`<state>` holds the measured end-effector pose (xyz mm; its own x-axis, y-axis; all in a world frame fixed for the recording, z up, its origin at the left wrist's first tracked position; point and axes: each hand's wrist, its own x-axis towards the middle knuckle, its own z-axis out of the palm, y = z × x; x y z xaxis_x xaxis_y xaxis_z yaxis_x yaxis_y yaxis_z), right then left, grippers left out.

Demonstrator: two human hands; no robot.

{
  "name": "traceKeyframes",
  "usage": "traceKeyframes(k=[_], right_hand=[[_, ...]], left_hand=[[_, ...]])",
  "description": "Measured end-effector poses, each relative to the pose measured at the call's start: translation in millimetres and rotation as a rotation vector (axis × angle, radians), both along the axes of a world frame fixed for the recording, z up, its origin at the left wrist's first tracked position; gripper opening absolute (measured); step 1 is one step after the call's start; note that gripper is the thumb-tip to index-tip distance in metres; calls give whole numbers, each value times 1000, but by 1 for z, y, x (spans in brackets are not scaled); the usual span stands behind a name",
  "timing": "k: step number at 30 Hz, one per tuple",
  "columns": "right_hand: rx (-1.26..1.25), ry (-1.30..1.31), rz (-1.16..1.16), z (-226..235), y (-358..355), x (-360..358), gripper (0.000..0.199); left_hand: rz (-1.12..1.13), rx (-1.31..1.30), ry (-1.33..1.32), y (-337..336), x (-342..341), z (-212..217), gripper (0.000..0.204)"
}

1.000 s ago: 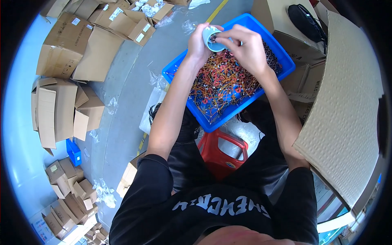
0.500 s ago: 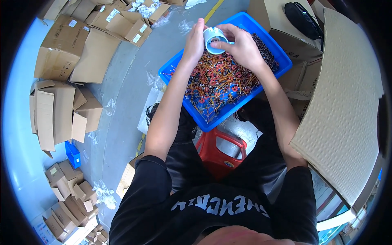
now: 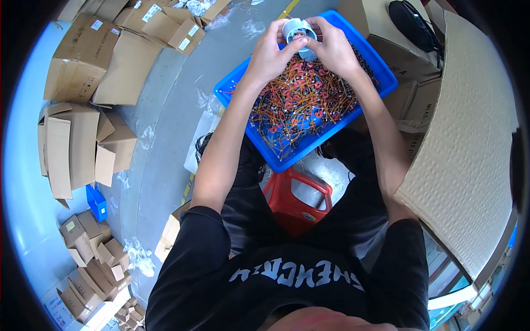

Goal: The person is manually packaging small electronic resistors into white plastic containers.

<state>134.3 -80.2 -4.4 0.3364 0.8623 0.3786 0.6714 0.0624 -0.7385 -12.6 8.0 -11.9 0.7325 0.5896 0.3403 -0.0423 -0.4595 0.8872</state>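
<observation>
A blue plastic tray rests on my lap, filled with several small parts on orange and red wires. Above its far end both my hands hold a small white roll of tape. My left hand grips the roll from the left with the thumb across its top. My right hand grips it from the right, fingers curled over the rim.
I sit on a red plastic stool. Flattened and folded cardboard boxes lie over the grey floor at the left. A large cardboard sheet stands close at my right, with a black bag on a box behind it.
Both hands with the tape roll have shifted slightly toward the far end of the tray. The fingers have turned a little around the roll.
</observation>
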Motion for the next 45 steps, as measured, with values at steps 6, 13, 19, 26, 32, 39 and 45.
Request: traceKeyframes(k=[6, 13, 19, 26, 32, 39, 45], right_hand=[[-149, 313, 197, -22, -8, 23, 43], [-169, 536, 180, -11, -9, 13, 49], [-141, 481, 153, -39, -1, 8, 47], [-94, 416, 131, -40, 7, 3, 41], [-83, 589, 217, -20, -9, 16, 42], [-167, 304, 184, 31, -20, -7, 58], [-280, 79, 211, 47, 5, -35, 62]], left_hand=[[-19, -143, 25, -7, 6, -10, 57], [23, -121, 94, 7, 12, -26, 50], [177, -73, 162, 1, 19, -39, 39], [345, 121, 82, -1, 22, -44, 33], [138, -156, -25, 6, 24, -36, 33], [-426, -773, -272, 29, -5, -19, 27], [22, -529, -182, 35, -5, -23, 22]])
